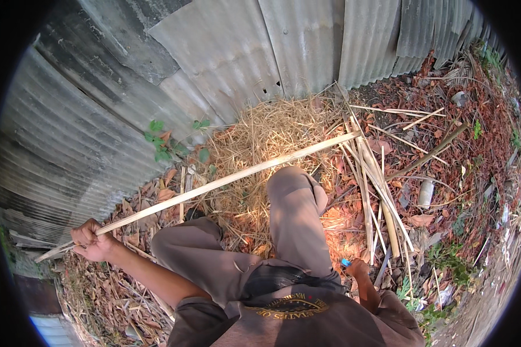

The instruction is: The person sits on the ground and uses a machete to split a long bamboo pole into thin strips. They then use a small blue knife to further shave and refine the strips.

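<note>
My left hand is closed around the lower left end of a long, pale bamboo strip. The strip slants up to the right, past my raised knee, and its far end meets a bundle of split strips. Low on the right, beside my hip, my right hand is closed on a tool with a blue-ended handle. The rest of that tool cannot be made out. Thin, curly pale shavings are heaped in front of my legs.
A corrugated metal fence runs across the far side and the left. Dry leaves cover the ground around me. To the right lie a brown stick, a pale bottle and loose thin strips. Green leaves grow by the fence.
</note>
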A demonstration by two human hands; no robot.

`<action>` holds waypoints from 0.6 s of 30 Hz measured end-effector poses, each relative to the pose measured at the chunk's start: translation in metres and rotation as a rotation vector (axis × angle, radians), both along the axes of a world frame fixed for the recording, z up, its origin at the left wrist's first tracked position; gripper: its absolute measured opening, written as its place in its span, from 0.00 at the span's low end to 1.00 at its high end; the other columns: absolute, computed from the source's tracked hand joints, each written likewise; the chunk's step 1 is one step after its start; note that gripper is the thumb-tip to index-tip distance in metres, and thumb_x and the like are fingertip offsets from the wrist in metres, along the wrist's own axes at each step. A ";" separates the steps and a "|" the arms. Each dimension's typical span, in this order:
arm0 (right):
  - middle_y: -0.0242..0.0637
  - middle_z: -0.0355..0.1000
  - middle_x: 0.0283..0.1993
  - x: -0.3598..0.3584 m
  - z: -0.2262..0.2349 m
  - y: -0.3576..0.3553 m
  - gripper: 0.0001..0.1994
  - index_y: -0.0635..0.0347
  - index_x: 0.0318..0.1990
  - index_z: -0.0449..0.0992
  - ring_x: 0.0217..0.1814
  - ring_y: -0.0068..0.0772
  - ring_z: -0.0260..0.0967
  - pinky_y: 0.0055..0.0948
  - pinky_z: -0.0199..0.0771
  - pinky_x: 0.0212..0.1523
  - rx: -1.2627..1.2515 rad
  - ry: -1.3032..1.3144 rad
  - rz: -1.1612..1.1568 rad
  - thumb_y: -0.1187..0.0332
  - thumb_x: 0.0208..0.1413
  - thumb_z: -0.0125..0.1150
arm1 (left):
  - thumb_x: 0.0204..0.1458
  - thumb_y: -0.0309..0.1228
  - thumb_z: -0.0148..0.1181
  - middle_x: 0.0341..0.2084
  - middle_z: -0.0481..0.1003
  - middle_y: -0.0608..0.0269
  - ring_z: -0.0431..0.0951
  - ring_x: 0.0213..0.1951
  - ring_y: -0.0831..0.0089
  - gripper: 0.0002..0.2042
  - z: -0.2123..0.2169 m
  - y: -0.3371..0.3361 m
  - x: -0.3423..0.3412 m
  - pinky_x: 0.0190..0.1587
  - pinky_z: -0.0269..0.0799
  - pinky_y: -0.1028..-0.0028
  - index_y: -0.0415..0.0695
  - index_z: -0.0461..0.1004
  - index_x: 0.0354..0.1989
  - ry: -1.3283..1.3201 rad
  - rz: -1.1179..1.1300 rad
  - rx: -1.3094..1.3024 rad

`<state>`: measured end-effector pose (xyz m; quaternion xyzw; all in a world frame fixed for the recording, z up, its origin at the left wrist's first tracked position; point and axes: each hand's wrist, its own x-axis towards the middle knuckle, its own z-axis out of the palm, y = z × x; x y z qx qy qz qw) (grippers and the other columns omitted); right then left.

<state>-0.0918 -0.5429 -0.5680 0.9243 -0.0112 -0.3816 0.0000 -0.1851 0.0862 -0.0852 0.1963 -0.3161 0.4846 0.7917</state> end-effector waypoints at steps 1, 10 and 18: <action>0.47 0.75 0.43 0.015 0.036 0.005 0.22 0.62 0.41 0.75 0.48 0.48 0.74 0.42 0.71 0.50 -0.052 0.080 -0.006 0.52 0.47 0.54 | 0.53 0.68 0.32 0.09 0.50 0.74 0.46 0.09 0.83 0.32 -0.004 0.001 -0.004 0.14 0.39 0.79 0.52 0.51 0.13 -0.015 0.001 -0.012; 0.24 0.65 0.19 0.118 0.326 0.145 0.10 0.64 0.36 0.75 0.13 0.10 0.54 0.14 0.50 0.13 1.651 -0.215 -0.798 0.67 0.51 0.66 | 0.52 0.68 0.36 0.09 0.48 0.74 0.45 0.10 0.83 0.32 -0.030 -0.012 -0.041 0.14 0.39 0.78 0.52 0.50 0.14 -0.121 0.020 -0.051; 0.39 0.73 0.27 0.151 0.388 0.313 0.13 0.66 0.39 0.72 0.11 0.15 0.52 0.19 0.56 0.14 2.167 0.181 -0.716 0.64 0.57 0.61 | 0.55 0.65 0.32 0.16 0.57 0.67 0.58 0.19 0.77 0.31 -0.086 -0.028 -0.119 0.22 0.52 0.75 0.45 0.60 0.23 0.001 0.336 -0.129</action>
